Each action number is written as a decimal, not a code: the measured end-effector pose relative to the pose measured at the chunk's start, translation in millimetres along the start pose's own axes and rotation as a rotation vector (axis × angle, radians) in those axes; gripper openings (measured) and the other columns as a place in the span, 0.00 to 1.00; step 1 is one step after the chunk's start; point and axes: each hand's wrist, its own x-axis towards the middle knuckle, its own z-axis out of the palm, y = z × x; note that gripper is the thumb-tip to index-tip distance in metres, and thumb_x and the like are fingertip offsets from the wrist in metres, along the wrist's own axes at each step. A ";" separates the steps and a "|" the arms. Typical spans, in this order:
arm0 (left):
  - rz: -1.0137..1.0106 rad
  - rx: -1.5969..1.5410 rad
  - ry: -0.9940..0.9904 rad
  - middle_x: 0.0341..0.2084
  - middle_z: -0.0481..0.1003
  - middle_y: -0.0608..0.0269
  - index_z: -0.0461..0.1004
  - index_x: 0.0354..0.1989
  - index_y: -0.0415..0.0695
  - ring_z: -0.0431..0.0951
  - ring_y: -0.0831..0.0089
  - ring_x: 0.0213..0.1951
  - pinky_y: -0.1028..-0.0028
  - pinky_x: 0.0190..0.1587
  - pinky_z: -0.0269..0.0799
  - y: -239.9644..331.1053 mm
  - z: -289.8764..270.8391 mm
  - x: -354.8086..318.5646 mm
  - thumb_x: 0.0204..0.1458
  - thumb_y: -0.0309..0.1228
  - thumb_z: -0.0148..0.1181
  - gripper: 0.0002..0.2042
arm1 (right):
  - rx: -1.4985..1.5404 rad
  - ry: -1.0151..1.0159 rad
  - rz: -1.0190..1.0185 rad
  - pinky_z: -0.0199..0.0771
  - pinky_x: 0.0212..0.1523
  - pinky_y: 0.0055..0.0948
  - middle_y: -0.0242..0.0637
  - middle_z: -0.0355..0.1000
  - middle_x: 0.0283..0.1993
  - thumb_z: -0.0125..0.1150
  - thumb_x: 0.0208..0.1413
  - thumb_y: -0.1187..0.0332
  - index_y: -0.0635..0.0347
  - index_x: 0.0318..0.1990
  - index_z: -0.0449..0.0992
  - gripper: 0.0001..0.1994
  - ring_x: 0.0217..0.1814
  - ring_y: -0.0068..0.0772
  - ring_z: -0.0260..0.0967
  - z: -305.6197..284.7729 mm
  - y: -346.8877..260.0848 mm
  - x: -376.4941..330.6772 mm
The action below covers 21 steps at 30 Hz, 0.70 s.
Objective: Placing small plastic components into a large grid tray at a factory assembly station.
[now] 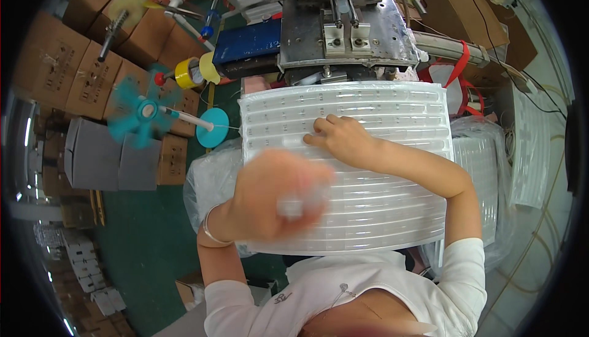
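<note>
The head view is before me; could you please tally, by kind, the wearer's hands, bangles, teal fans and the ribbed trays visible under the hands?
Hands: 2 (left hand, right hand)
Bangle: 1
Teal fan: 1
Ribbed plastic tray: 1
Total: 5

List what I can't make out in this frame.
All in the head view:
Left hand: motion blur hides its fingers and anything held.
Ridged white tray: partly hidden beneath left hand and right hand.
Teal fan: blades blurred.
Metal machine: cut off by top edge.

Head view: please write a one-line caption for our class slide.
Right grip on a ribbed translucent tray, left grip motion-blurred above it, metal machine beyond.
</note>
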 end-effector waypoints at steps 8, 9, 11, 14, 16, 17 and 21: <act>-0.258 0.488 -0.181 0.34 0.74 0.61 0.70 0.40 0.43 0.74 0.64 0.35 0.67 0.38 0.67 -114.9 28.6 -54.8 0.42 0.27 0.65 0.16 | 0.280 0.056 0.112 0.74 0.32 0.33 0.38 0.67 0.37 0.58 0.44 0.74 0.54 0.35 0.72 0.08 0.36 0.39 0.71 -29.4 6.1 3.7; -0.272 0.538 -0.266 0.34 0.73 0.61 0.71 0.40 0.43 0.74 0.63 0.36 0.66 0.38 0.67 -117.3 28.2 -60.8 0.43 0.27 0.64 0.15 | 0.307 0.143 0.176 0.73 0.32 0.34 0.39 0.66 0.35 0.58 0.44 0.73 0.55 0.35 0.72 0.09 0.35 0.40 0.71 -41.1 9.5 5.3; -0.275 0.587 -0.354 0.35 0.72 0.60 0.72 0.41 0.44 0.73 0.61 0.37 0.65 0.37 0.67 -121.1 28.5 -69.0 0.43 0.27 0.63 0.14 | 0.327 0.236 0.244 0.72 0.32 0.34 0.39 0.66 0.34 0.57 0.44 0.73 0.56 0.36 0.71 0.09 0.34 0.41 0.70 -59.4 15.9 3.6; -0.264 0.626 -0.362 0.32 0.72 0.61 0.72 0.40 0.45 0.73 0.62 0.38 0.66 0.39 0.65 -121.8 30.3 -73.0 0.42 0.26 0.63 0.14 | 0.355 0.298 0.366 0.71 0.33 0.33 0.38 0.68 0.34 0.57 0.48 0.72 0.58 0.38 0.70 0.09 0.34 0.41 0.70 -73.5 28.9 -4.3; -0.313 0.605 -0.348 0.31 0.71 0.62 0.73 0.38 0.45 0.72 0.63 0.37 0.67 0.40 0.64 -120.7 30.9 -71.7 0.40 0.24 0.63 0.14 | 0.433 0.399 0.414 0.71 0.34 0.30 0.38 0.70 0.38 0.55 0.50 0.72 0.60 0.40 0.69 0.09 0.36 0.39 0.70 -75.2 39.7 -7.8; -0.301 0.608 -0.352 0.31 0.71 0.62 0.73 0.38 0.45 0.72 0.63 0.37 0.67 0.40 0.64 -121.8 29.5 -72.0 0.40 0.24 0.63 0.14 | 0.500 0.319 0.495 0.70 0.35 0.27 0.38 0.72 0.40 0.54 0.52 0.72 0.61 0.39 0.69 0.07 0.39 0.34 0.71 -83.5 40.3 -5.7; -0.277 0.596 -0.385 0.32 0.72 0.62 0.74 0.39 0.45 0.73 0.63 0.38 0.67 0.40 0.65 -120.3 21.6 -74.2 0.40 0.24 0.63 0.15 | 0.511 0.310 0.454 0.70 0.35 0.24 0.36 0.72 0.44 0.54 0.53 0.73 0.61 0.39 0.70 0.07 0.43 0.30 0.70 -92.4 46.9 1.9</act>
